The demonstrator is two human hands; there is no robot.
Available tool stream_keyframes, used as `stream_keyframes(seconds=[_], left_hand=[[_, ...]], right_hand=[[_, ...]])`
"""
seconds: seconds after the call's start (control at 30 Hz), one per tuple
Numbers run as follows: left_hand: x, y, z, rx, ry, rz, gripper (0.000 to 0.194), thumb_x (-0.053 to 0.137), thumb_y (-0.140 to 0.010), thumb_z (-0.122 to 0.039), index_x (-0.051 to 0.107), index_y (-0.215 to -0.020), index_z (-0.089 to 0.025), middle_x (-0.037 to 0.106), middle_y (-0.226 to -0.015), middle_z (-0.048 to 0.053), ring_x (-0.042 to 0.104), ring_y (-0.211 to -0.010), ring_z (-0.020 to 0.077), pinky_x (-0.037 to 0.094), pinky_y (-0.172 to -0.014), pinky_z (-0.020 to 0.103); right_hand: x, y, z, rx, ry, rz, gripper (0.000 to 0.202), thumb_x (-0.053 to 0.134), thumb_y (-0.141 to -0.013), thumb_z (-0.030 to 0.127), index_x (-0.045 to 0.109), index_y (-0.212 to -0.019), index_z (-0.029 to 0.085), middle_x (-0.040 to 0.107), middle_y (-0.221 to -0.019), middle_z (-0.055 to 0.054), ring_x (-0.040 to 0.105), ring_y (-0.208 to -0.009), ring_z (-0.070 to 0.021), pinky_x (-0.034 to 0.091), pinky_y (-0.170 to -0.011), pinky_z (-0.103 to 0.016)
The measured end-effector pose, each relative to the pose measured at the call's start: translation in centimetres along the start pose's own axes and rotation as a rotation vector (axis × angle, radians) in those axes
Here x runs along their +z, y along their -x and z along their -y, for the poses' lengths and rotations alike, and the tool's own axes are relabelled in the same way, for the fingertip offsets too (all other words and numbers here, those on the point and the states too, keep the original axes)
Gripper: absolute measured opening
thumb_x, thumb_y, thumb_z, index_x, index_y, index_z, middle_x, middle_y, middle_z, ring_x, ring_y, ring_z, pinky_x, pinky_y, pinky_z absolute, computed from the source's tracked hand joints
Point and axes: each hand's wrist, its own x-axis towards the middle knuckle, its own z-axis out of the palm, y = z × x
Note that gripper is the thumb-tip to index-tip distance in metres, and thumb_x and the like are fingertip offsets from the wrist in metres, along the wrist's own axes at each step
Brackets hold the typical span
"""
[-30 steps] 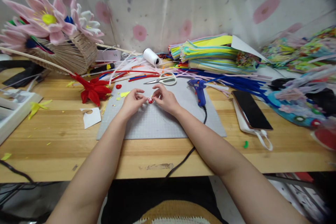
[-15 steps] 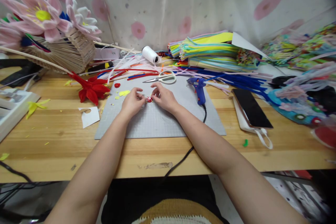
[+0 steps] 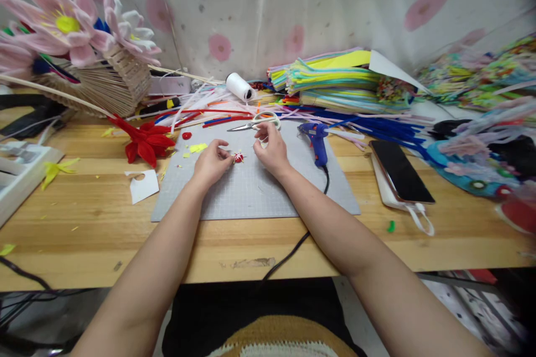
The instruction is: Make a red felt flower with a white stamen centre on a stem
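Note:
On the grey cutting mat point(image 3: 243, 195) sits a small round red craft piece point(image 3: 238, 158) with white and pale yellow strands across its top. My left hand point(image 3: 211, 164) holds its left edge between thumb and fingertips. A short way to the right, apart from that piece, my right hand point(image 3: 273, 152) has its fingers curled in a pinch. A pale speck shows at those fingertips, too small to name. Scissors point(image 3: 251, 124) lie just behind the right hand, their handles partly hidden by it. Yellow scraps point(image 3: 197, 148) and another red piece point(image 3: 187, 135) lie left of centre.
A blue glue gun point(image 3: 317, 142) with a black cord rests at the mat's right. Farther right lies a phone point(image 3: 402, 170). Behind are a white thread spool point(image 3: 238, 87) and bundled pipe cleaners point(image 3: 335, 81). A red flower point(image 3: 148, 142) lies to the left.
My right hand has let go of the red craft piece and moved right and slightly up, toward the scissors' handles. My left hand has stayed at the piece.

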Motion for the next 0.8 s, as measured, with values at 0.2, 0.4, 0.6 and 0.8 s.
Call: stream_keyframes(seconds=[0.2, 0.4, 0.6, 0.8], left_hand=[[-0.1, -0.1, 0.1, -0.003, -0.009, 0.020, 0.039, 0.064, -0.068, -0.025, 0.052, -0.105, -0.020, 0.064, -0.074, -0.002, 0.056, -0.059, 0.0117, 0.040, -0.059, 0.025], [-0.2, 0.0, -0.1, 0.000, 0.011, 0.034, 0.039, 0.063, -0.067, -0.021, 0.051, -0.105, -0.019, 0.062, -0.071, -0.003, 0.055, -0.056, 0.0113, 0.041, -0.057, 0.025], [-0.2, -0.1, 0.2, 0.012, 0.020, 0.034, 0.041, 0.063, -0.066, -0.023, 0.051, -0.106, -0.020, 0.063, -0.072, -0.002, 0.056, -0.057, 0.0118, 0.042, -0.058, 0.025], [-0.8, 0.0, -0.3, -0.002, -0.064, -0.080, 0.041, 0.057, -0.069, -0.024, 0.052, -0.110, -0.020, 0.068, -0.085, 0.001, 0.059, -0.065, 0.0147, 0.045, -0.065, 0.029]], right_hand=[[-0.6, 0.5, 1.0, -0.191, 0.048, 0.168, 0.053, 0.044, -0.061, 0.004, 0.051, -0.110, 0.021, 0.067, -0.094, -0.003, 0.053, -0.104, -0.0228, 0.039, -0.096, -0.039], [-0.5, 1.0, 1.8, -0.255, 0.108, 0.345, 0.050, 0.047, -0.065, 0.005, 0.054, -0.113, 0.020, 0.070, -0.092, -0.003, 0.050, -0.105, -0.0232, 0.033, -0.100, -0.041], [-0.6, 0.9, 1.3, -0.258, 0.117, 0.403, 0.047, 0.049, -0.067, 0.006, 0.056, -0.112, 0.019, 0.071, -0.090, -0.002, 0.051, -0.103, -0.0228, 0.034, -0.097, -0.039], [-0.6, 0.9, 1.5, -0.249, 0.133, 0.415, 0.048, 0.049, -0.067, 0.006, 0.057, -0.112, 0.019, 0.071, -0.090, -0.002, 0.051, -0.103, -0.0231, 0.035, -0.097, -0.040]])
